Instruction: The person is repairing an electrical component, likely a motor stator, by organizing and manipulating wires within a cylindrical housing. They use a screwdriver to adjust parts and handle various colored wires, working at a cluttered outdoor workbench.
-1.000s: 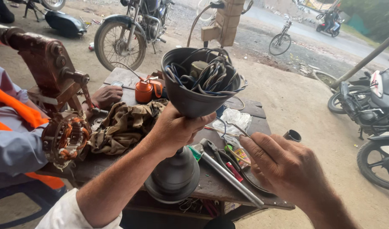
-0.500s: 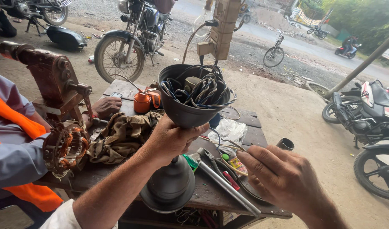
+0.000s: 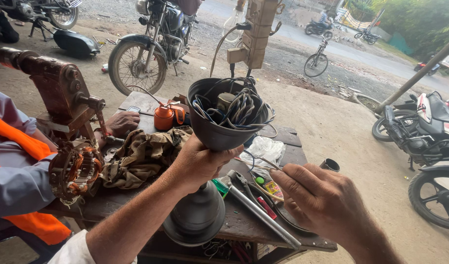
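Observation:
My left hand (image 3: 200,161) grips the underside of a dark bowl-shaped metal housing (image 3: 219,132), held upright above the workbench. Inside the bowl lie several tangled wires and a small grey part (image 3: 232,107). A second dark dome-shaped cover (image 3: 195,215) hangs below it on the same stem. My right hand (image 3: 317,200) hovers to the right over the bench with fingers loosely curled, pinching a thin wire (image 3: 261,164) that runs toward the bowl.
The wooden workbench (image 3: 244,225) carries a crumpled rag (image 3: 141,154), an orange oil can (image 3: 165,117), a metal bar (image 3: 261,212) and screwdrivers. At left a person in an orange vest (image 3: 19,142) works a copper-wound stator (image 3: 75,168) on a rusty winding machine (image 3: 58,88). Motorcycles stand around.
The bowl has dropped slightly in view and the camera has tilted up. My right hand has drawn closer to the bowl, still beside it.

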